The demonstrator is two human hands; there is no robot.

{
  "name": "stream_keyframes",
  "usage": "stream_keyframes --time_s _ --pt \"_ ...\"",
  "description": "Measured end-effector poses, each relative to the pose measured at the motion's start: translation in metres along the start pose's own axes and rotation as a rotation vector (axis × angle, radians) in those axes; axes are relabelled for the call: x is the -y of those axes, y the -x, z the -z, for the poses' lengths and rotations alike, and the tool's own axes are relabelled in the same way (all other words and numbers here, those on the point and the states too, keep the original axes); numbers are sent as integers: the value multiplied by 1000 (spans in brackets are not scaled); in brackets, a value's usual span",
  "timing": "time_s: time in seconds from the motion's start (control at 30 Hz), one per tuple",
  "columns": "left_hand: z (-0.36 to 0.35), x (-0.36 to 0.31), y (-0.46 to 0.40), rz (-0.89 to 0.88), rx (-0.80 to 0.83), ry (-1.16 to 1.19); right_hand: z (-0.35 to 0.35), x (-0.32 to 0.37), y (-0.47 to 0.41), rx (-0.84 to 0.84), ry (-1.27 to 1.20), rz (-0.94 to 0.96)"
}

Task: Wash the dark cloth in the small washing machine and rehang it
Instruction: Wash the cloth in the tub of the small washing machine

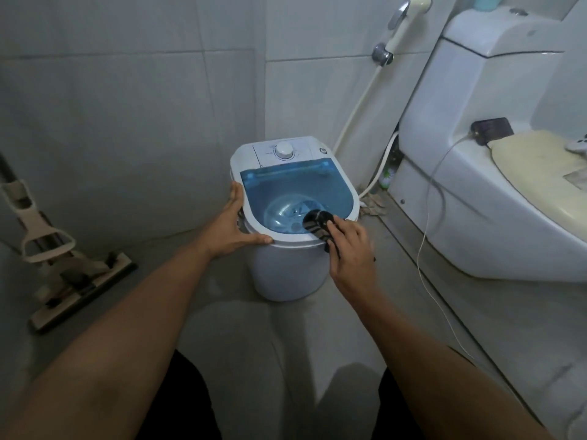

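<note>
A small white washing machine (286, 268) stands on the bathroom floor, with a see-through blue lid (295, 192) down over the tub and a round dial (283, 150) at its back. My left hand (233, 225) grips the machine's left front rim. My right hand (347, 249) holds a bunched dark cloth (317, 222) with pale stripes at the right front edge of the lid. Part of the cloth is hidden under my fingers.
A white toilet (476, 185) stands close on the right, with a dark device (492, 130) and a thin cable (428, 217) trailing from it. A bidet sprayer (403, 30) hangs on the tiled wall. A flat mop (73, 268) leans at the left.
</note>
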State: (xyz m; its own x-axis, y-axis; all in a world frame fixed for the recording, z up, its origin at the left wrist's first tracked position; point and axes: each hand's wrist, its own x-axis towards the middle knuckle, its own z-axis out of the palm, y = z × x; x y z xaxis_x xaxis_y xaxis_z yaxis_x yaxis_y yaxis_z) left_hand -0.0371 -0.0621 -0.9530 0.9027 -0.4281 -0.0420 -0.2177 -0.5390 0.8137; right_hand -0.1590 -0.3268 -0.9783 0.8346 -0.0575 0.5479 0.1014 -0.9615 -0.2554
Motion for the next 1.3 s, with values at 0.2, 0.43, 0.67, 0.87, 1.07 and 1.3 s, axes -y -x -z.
stream_keyframes --time_s 0.2,0.43,0.67,0.87,1.07,1.3 --pt "0 3 0 52 10 48 -8 25 -7 -16 60 126" --pt "1 2 1 52 -5 84 -18 42 -11 29 61 268" --pt "5 9 1 7 18 55 -24 85 -23 118 63 306" --pt "4 18 0 18 0 174 -30 122 -62 286 159 217" --pt "2 12 -1 -54 -68 148 -38 140 -108 430 179 156" --pt "-3 22 -3 13 -104 235 -47 144 -146 482 206 189"
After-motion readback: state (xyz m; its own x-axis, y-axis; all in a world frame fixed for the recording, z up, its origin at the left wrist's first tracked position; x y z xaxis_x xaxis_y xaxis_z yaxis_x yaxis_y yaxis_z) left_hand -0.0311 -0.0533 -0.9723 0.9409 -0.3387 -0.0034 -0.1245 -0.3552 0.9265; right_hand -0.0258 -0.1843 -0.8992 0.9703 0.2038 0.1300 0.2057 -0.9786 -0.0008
